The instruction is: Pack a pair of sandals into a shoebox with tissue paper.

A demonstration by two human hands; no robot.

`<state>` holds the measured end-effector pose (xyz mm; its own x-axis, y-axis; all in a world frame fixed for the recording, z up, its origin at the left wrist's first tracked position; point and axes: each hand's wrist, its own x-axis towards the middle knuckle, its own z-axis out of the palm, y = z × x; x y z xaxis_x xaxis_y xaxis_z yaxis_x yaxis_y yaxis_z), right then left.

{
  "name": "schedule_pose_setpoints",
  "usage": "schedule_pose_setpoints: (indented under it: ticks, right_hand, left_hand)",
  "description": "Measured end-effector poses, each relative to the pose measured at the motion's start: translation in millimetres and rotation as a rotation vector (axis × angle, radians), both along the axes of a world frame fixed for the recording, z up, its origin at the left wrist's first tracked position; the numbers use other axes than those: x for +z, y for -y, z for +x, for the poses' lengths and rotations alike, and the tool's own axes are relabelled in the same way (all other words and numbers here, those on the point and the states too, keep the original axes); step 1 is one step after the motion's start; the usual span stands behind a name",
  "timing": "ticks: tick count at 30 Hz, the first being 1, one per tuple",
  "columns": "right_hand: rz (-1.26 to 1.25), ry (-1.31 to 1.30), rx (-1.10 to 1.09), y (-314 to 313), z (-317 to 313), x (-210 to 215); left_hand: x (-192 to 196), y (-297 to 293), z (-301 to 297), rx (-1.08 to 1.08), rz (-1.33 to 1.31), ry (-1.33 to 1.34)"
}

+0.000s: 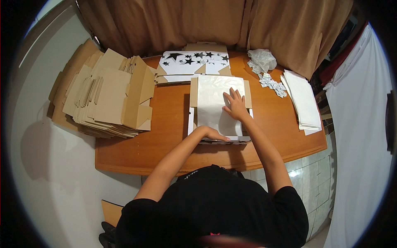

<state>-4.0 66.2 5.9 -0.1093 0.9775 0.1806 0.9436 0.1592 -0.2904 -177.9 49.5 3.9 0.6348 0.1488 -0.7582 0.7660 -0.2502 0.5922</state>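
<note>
An unfolded cardboard box (191, 124), white on some faces and brown on its flaps, stands in front of me on the wooden table. A large white sheet (209, 101), paper or thin plastic, lies over its opening and back flap. My right hand (236, 107) rests on this sheet with its fingers spread. At the near side, my left hand (213, 133) grips the box's front wall, which has dark printed shapes; some of its fingers are hidden. Behind the box lies a stack of flattened white boxes (178, 68) with black star prints.
Several flat brown cardboard boxes (111, 91) are piled at the left of the table (165, 153). A clear plastic bag (262, 60) and small white packets (273, 84) lie at the back right, beside a stack of white sheets (302, 101). Brown curtains (173, 22) hang behind.
</note>
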Motion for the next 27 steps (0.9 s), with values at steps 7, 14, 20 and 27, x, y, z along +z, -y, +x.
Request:
schedule_pose_setpoints:
  ticks: [7,14,20,27]
  right_hand:
    - [0.045,0.006,0.042,7,1,-6]
    - [0.161,-0.086,-0.013,15,12,1]
    - [-0.004,0.005,-0.054,21,21,3]
    - [0.144,-0.085,-0.218,36,15,21]
  left_hand:
    - [-7,0,-8,-0.006,0.186,0.170]
    - [-8,0,-9,0.032,0.135,0.344]
    - [-19,-4,-4,-0.006,0.046,0.227]
    - [16,6,-29,0.086,0.200,0.237]
